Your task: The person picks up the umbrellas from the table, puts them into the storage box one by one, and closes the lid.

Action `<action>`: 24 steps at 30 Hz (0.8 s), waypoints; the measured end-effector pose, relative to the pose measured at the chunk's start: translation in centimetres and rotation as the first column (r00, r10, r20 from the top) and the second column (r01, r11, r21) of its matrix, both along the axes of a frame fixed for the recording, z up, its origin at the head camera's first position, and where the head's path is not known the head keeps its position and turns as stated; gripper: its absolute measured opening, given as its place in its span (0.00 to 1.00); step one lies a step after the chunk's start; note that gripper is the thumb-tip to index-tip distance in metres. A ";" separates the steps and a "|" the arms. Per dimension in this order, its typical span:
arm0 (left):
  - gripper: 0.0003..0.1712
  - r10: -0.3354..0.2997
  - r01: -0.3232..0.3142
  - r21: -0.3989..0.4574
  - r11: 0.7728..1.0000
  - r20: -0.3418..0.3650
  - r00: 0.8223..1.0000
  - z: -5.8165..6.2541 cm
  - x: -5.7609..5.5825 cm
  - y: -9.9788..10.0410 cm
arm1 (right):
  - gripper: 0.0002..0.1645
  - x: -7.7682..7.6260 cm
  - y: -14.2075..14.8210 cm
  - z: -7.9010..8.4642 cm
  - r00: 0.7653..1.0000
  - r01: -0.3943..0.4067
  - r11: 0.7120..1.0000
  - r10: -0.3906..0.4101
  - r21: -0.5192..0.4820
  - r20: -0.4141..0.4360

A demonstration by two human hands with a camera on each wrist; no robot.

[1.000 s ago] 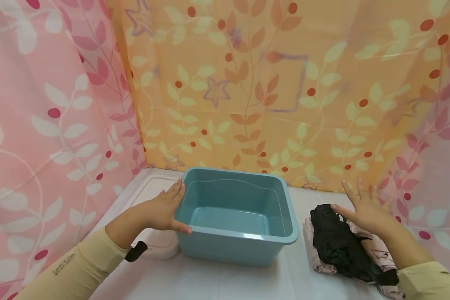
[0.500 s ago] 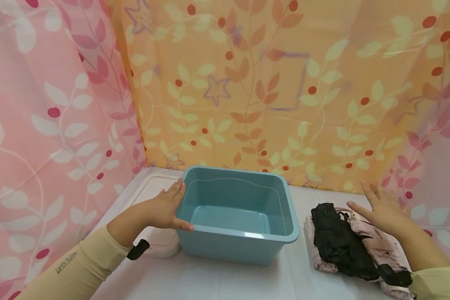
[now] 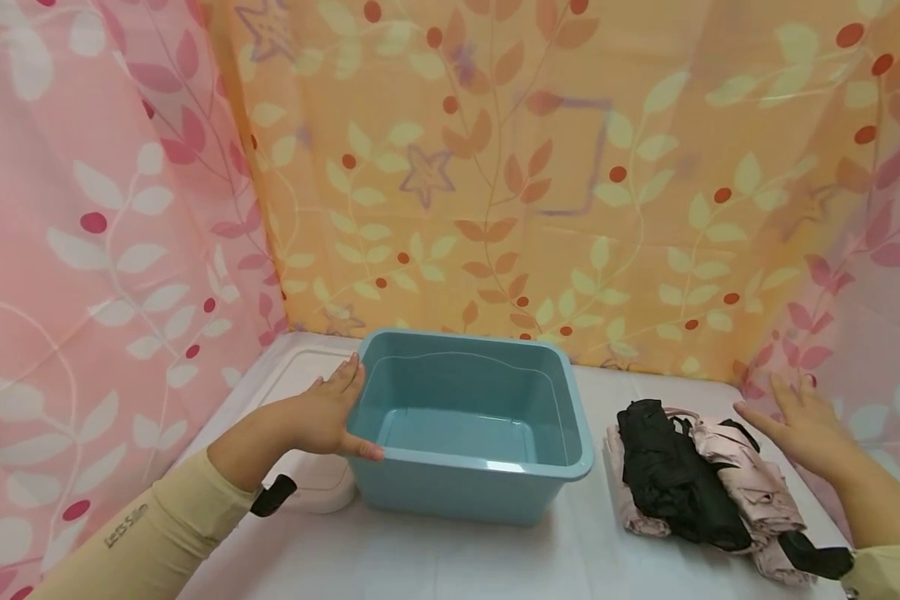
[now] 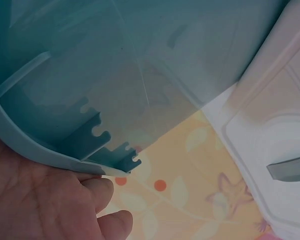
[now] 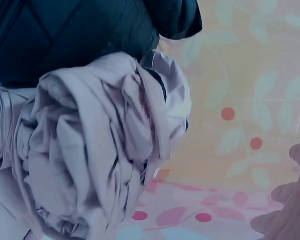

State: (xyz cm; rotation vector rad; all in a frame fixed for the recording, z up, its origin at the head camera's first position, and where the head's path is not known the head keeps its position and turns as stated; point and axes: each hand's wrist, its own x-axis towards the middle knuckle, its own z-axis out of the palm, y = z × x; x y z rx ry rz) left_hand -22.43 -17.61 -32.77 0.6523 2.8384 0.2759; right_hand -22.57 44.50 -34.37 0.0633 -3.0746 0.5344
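A blue-grey plastic tub [image 3: 465, 487] stands on the white-covered table. My left hand [image 3: 322, 417] lies against its left end, fingers extended along the rim and thumb at the front corner; in the left wrist view the palm and curved fingertips [image 4: 114, 225] lie just outside the tub's rim [image 4: 34, 152]. To the right of the tub is a pile of rolled cloth: a black bundle [image 3: 675, 483] on top of pale pink rolls [image 3: 750, 475]. My right hand [image 3: 813, 429] hovers just right of this pile, fingers spread and holding nothing. The right wrist view shows the pink roll [image 5: 94, 150] up close, apart from the fingers.
A white lid-like panel [image 3: 318, 479] lies left of the tub, partly behind my left forearm. Patterned curtains, orange [image 3: 495, 167] at the back and pink [image 3: 120, 250] at the left, enclose the table. Another pink curtain hangs at the right.
My right hand has moved to the right, from above the cloth pile to beside it, uncovering more of the pink rolls. The left hand stays at the tub.
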 end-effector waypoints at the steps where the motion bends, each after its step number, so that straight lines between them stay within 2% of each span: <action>1: 0.77 0.001 -0.001 0.002 1.000 0.002 1.000 -0.1 0.0 0.0 | 0.54 0.1 0.2 -0.1 1.000 -0.005 1.000 0.005 -0.009 0.001; 8: 0.78 -0.001 0.001 0.001 1.000 -0.004 1.000 -0.6 -0.1 -0.2 | 0.53 0.9 1.0 -1.4 0.999 -0.034 0.990 0.039 -0.134 0.034; 16: 0.78 -0.002 0.002 0.006 1.000 -0.014 1.000 -0.3 0.1 -0.5 | 0.51 0.8 1.3 -2.4 0.995 0.009 0.970 0.016 -0.241 0.101; 20: 0.77 -0.004 0.004 0.014 1.000 -0.008 1.000 -0.2 0.1 -0.4 | 0.50 0.9 1.7 -2.9 0.982 0.048 0.946 0.015 -0.322 0.188; 24: 0.77 -0.004 0.004 0.012 1.000 -0.007 1.000 0.0 0.1 -0.4 | 0.51 0.8 1.8 -3.6 0.971 0.085 0.938 -0.003 -0.337 0.238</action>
